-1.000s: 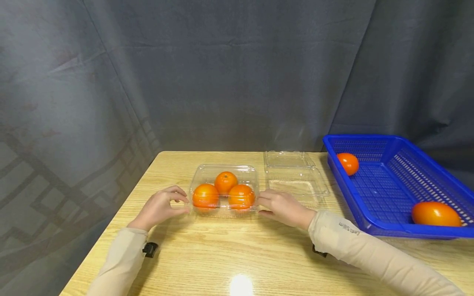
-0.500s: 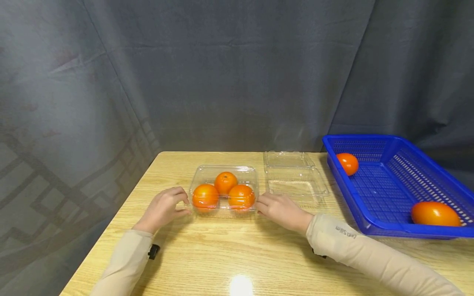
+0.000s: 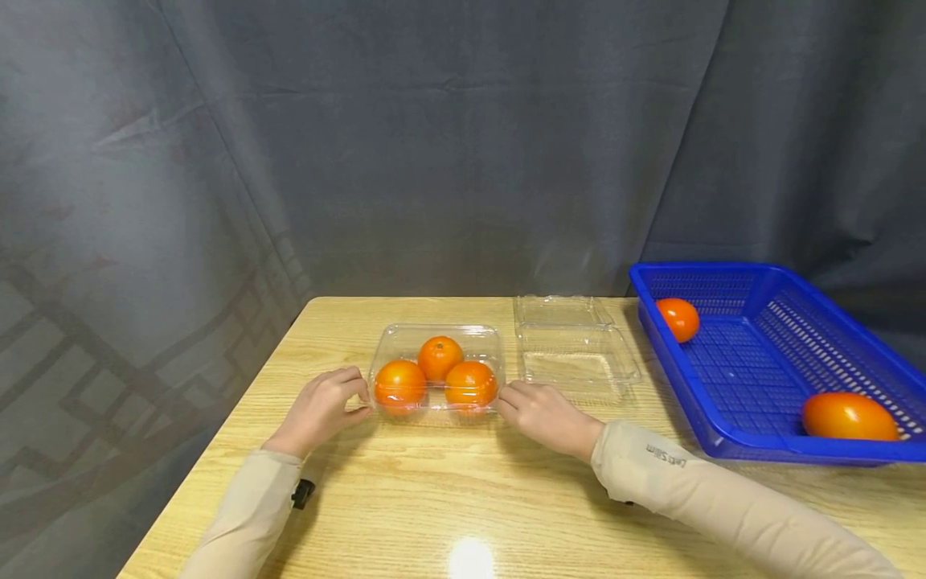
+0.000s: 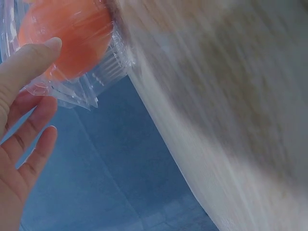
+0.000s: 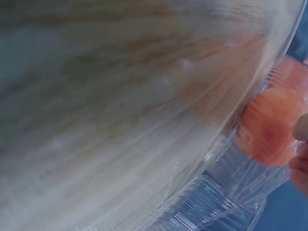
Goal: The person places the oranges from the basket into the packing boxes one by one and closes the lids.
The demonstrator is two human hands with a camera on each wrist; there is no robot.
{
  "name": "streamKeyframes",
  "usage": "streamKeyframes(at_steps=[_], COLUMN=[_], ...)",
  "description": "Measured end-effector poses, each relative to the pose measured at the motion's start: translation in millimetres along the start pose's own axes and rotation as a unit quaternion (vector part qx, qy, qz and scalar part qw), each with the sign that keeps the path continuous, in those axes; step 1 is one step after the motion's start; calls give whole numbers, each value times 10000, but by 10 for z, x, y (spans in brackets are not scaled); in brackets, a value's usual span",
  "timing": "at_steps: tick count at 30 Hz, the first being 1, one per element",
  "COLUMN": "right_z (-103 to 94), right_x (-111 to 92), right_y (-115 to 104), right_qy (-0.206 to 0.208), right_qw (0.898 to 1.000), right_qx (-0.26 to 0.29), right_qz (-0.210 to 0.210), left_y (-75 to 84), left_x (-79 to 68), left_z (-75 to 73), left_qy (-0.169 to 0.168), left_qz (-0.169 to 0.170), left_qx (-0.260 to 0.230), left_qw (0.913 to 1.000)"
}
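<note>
A clear plastic clamshell container (image 3: 436,400) stands in front of me with three oranges (image 3: 400,387) inside, and clear plastic lies over the fruit. My left hand (image 3: 318,410) pinches its near left corner. In the left wrist view the thumb (image 4: 36,57) lies over the plastic edge, with the fingers below it. My right hand (image 3: 546,416) pinches the near right corner, fingertips at the rim. The right wrist view shows only the ends of its fingers (image 5: 301,168) beside an orange seen through the plastic.
A second clear container (image 3: 575,354) sits opened behind my right hand, without fruit. To the right, a blue plastic basket (image 3: 712,410) holds one orange fruit (image 3: 678,319) at the far left and another (image 3: 850,416) at the near right. A dark curtain (image 3: 463,161) hangs behind the table.
My right hand has moved slightly left and its fingers have closed in on the container's corner. My left hand has shifted slightly right onto the other corner. The container stays in place.
</note>
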State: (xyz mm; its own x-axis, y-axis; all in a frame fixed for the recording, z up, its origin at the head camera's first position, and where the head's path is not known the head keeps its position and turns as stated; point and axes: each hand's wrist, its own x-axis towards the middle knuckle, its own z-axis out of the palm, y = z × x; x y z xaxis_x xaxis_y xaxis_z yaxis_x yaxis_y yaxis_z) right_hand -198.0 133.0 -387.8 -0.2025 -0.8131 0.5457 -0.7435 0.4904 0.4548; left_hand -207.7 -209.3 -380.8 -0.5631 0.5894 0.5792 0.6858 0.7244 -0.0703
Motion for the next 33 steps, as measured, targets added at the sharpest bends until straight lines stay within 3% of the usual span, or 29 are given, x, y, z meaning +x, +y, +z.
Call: streamKeyframes(at_steps=[33], right_z=[45], right_x=[21], right_y=[-11], right_qy=[165], right_qw=[9994], right_qx=[-241], right_qz=[-161], left_y=[10], left_x=[-5], left_z=[22], left_qy=[144], left_qz=[61], left_qx=[63], left_qw=[9999])
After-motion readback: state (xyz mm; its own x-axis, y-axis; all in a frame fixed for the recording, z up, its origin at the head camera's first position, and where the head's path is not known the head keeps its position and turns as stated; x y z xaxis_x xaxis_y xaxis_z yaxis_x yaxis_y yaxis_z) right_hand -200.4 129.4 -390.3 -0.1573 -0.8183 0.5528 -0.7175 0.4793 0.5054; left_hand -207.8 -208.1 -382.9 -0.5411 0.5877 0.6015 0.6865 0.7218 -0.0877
